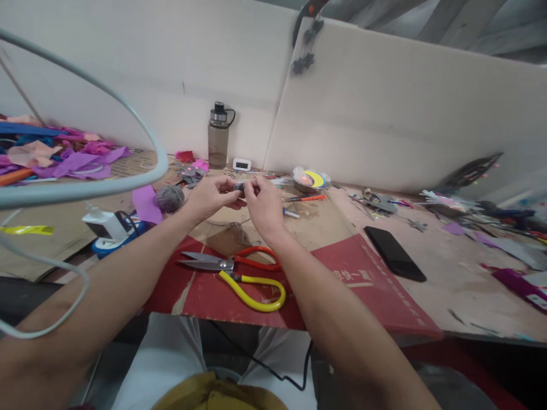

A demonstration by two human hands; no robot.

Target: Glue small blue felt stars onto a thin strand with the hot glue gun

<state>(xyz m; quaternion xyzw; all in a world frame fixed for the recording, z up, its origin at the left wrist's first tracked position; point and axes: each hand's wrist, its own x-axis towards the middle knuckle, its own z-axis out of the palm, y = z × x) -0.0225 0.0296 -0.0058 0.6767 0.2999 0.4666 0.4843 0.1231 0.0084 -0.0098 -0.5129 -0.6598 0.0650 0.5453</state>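
Between the fingertips of both hands is a small dark grey piece (239,187), too small and partly covered to make out its kind. My left hand (216,196) pinches it from the left, and my right hand (261,202) is closed on its right side. A thin grey strand (231,224) lies on the cardboard below them. To the left rests a ball of grey yarn (170,198). Nearer to me, scissors (226,265) with one red and one yellow handle lie with their blades pointing left.
A bottle (217,139) and a small white digital display (241,164) stand by the back wall. On the right lies a black phone (394,253). A white charger (105,224) and colored scraps (64,151) are at left. A pale cable (160,162) loops across the left foreground.
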